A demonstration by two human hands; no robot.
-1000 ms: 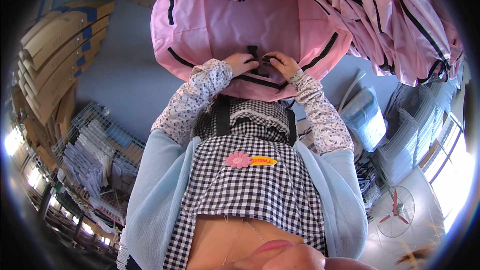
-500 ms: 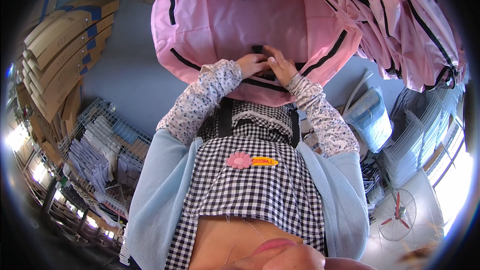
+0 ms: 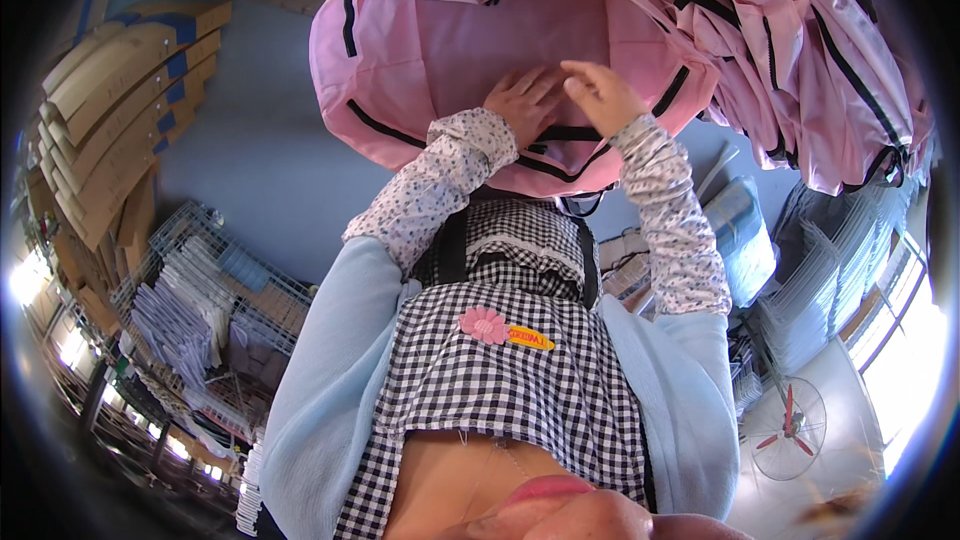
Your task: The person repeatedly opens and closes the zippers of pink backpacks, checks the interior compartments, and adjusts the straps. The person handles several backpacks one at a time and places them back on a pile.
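A large pink fabric bag (image 3: 515, 35) with black strips along its edges lies spread in front of me. My left hand (image 3: 525, 106) rests on its near part, fingers stretched out and apart, palm down. Just to the right, my right hand (image 3: 604, 100) is over the bag with its fingers loosely bent and apart, and nothing shows in it. A black strip (image 3: 572, 133) runs along the bag's near side, beneath and between my wrists.
More pink bags (image 3: 800, 60) lie heaped at the far right. Flattened cardboard boxes (image 3: 130, 90) are stacked on the left, above a wire basket (image 3: 215, 280) of folded goods. A plastic-wrapped bundle (image 3: 742, 240), wire racks (image 3: 850, 250) and a fan (image 3: 790, 427) stand on the right.
My hands were together at a small black piece by the bag's near edge. Now they are apart; the right has moved right, and the left has spread its fingers. The bag has shifted slightly.
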